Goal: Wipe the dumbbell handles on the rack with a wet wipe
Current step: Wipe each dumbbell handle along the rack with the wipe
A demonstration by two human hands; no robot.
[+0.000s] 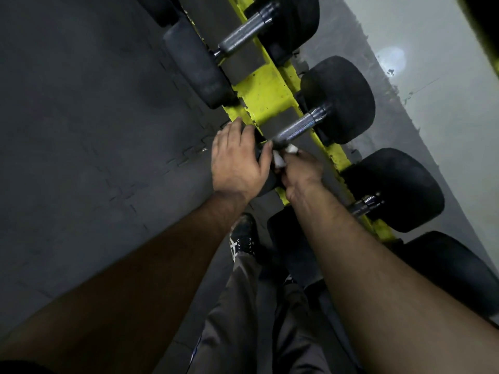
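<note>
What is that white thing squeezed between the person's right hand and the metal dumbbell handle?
In the head view, a white wet wipe sits between the right hand and the near end of the knurled dumbbell handle.

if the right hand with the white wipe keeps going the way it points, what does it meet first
Most likely the knurled grey metal dumbbell handle: the right hand holds the white wet wipe at its near end. Farther along that line is the black round weight head.

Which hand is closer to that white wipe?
Right. The right hand holds the white wipe against the dumbbell handle; the left hand rests beside it on the near dumbbell head.
</note>
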